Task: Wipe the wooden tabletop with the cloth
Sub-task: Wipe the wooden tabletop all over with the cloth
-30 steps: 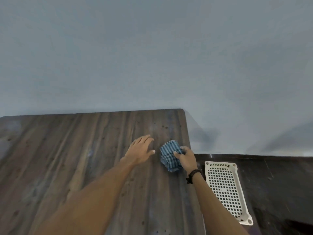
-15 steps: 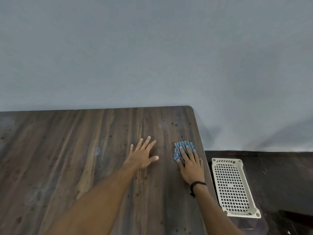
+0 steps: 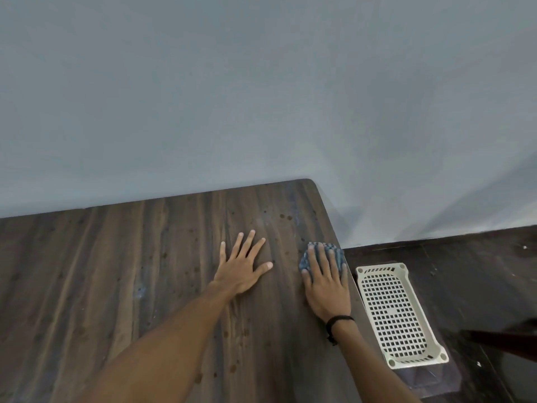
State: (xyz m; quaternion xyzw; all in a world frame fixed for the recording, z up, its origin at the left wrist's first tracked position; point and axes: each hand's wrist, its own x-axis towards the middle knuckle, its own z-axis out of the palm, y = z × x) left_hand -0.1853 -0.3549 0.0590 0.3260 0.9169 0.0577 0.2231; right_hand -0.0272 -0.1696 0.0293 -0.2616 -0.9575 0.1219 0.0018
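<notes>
cloth (image 3: 338, 256): blue, striped, bunched small, lying on the tabletop (image 3: 116, 286) near its far-right corner, just inside the right edge. Mostly hidden under fingers, only the far and left bits show

right hand (image 3: 327, 289): palm down on top of the cloth, fingers straight and slightly spread, pressing it onto the wood, not curled round it. Little fingertip sits right at the tabletop's edge. Black band (image 3: 338, 319) on the wrist

left hand (image 3: 241, 271): flat on bare wood just left of the cloth, not touching it. Fingers straight and fanned, thumb out toward the right hand, nothing in it. Both forearms bare, coming in from the bottom of the view

tabletop: dark wood grain, rounded far-right corner. Small dark spots scattered all over it, a few bigger ones beyond the cloth toward the corner, with a pale smear next to those. Far edge meets the wall (image 3: 261, 97), plain grey-blue

off the tabletop, right side: white perforated basket (image 3: 377, 269) on the dark floor (image 3: 479, 271), long side roughly parallel to the tabletop's right edge and near it. Can't tell if it's upright or flipped. Something clear and plastic-looking shows under its near end, can't identify it. Dark shape (image 3: 505, 340) cuts in from the right edge of the view, near the basket's near end, can't tell what it is
</notes>
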